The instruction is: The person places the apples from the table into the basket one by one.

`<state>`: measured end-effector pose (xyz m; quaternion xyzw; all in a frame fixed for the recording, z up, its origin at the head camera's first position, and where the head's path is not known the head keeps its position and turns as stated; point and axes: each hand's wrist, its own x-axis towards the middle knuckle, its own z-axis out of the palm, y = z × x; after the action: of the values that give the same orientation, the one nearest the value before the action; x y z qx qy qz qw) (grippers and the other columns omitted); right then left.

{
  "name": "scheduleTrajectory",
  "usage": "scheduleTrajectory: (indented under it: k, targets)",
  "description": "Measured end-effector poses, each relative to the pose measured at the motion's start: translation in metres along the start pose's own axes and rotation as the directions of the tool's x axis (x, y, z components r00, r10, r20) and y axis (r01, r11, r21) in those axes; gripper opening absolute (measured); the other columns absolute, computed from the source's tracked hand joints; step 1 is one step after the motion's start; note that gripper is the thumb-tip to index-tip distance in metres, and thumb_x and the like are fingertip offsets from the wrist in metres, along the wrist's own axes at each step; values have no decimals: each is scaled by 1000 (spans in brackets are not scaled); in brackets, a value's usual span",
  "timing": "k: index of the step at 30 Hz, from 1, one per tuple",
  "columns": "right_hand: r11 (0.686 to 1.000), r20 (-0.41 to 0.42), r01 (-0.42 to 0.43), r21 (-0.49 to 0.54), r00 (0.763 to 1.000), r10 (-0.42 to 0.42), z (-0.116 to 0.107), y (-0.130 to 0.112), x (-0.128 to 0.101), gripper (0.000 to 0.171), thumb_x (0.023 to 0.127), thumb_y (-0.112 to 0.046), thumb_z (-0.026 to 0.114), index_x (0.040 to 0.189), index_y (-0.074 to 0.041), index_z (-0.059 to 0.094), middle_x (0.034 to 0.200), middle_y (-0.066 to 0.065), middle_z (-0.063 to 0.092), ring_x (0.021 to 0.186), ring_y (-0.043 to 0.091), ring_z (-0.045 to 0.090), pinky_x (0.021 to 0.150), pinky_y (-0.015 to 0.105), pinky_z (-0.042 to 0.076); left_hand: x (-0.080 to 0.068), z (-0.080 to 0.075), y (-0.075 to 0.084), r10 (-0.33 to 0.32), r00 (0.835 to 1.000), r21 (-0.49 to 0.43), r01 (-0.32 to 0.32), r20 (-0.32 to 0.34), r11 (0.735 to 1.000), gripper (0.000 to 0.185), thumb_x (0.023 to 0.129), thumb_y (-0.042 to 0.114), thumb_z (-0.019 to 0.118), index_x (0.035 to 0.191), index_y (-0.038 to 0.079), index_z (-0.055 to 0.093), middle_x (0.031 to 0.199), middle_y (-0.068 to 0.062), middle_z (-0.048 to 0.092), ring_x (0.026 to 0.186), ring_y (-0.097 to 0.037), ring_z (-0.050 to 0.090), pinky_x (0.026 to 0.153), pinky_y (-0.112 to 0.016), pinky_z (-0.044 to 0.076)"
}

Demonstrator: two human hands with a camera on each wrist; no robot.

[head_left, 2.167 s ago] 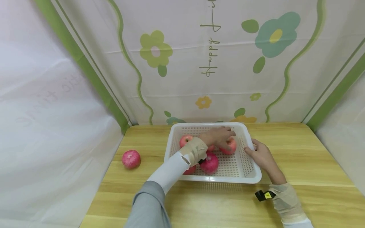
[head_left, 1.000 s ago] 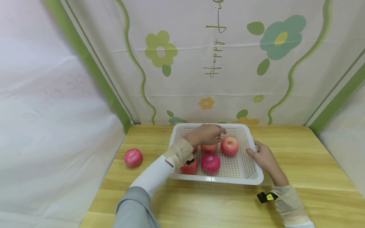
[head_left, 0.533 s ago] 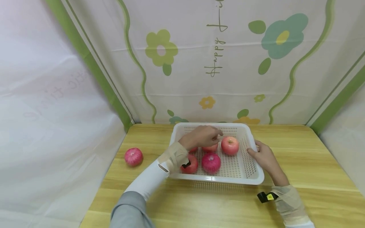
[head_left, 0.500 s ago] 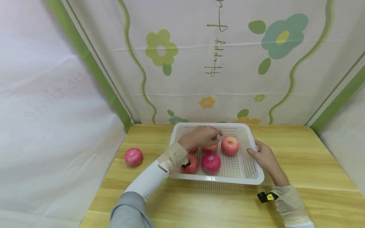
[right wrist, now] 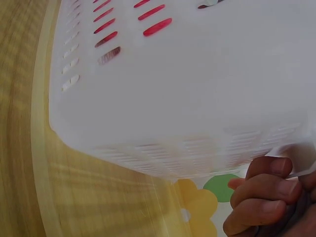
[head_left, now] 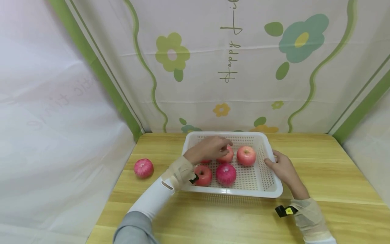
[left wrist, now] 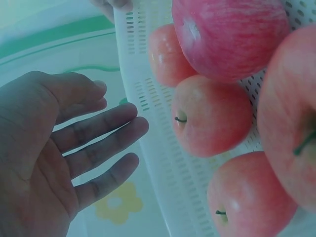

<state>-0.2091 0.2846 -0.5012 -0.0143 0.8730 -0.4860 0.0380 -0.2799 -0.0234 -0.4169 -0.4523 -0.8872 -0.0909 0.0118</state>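
A white plastic basket (head_left: 243,193) holds several red apples and one streaked magenta round piece (head_left: 226,175) that looks like a red onion. My left hand (head_left: 208,148) hovers over the basket's back left part, apart from the fruit, with its fingers loose and nothing held. It partly covers an apple (head_left: 226,155) and mostly hides another behind it. To the right lies an uncovered apple (head_left: 246,156); front left sits one more apple (head_left: 203,175). My right hand (head_left: 281,166) grips the basket's right rim, its curled fingers (right wrist: 264,195) visible from below.
A second streaked magenta piece (head_left: 144,168) lies on the wooden table (head_left: 213,220), left of the basket. A printed cloth wall (head_left: 195,88) rises behind the table's back edge. Black wrist cameras are strapped to both forearms.
My left hand has drawn back leftward from the rightmost apple, which now lies uncovered. The front left apple shows more. My right hand stays on the rim.
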Motion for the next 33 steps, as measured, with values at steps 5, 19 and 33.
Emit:
scheduleTrajectory:
  k: [5, 19, 33]
  targets:
    - [1000, -5, 6, -6, 1000, -6, 0, 1, 0, 70, 109, -21, 56, 161, 15, 26, 123, 46, 65, 84, 37, 80, 63, 40, 67, -10, -2, -3, -19, 1000, -36, 18, -17, 999, 30, 97, 11, 65, 124, 9, 76, 92, 3, 65, 76, -8, 51, 66, -18, 40]
    - [1000, -7, 10, -18, 1000, -10, 0, 1, 0, 69, 109, -21, 56, 160, 16, 27, 121, 45, 66, 81, 35, 80, 61, 40, 66, -40, -18, -11, -164, 986, -15, 164, 25, 986, 45, 105, 38, 61, 142, 13, 67, 136, -3, 70, 117, -17, 69, 100, -37, 59]
    - [1000, -4, 7, -23, 1000, -8, 0, 2, 1, 71, 109, -23, 56, 160, 15, 26, 122, 46, 65, 82, 35, 80, 61, 40, 66, -74, -34, -22, -274, 960, -86, 278, 58, 957, 55, 102, 36, 65, 152, 14, 59, 153, -10, 58, 138, -30, 58, 111, -48, 54]
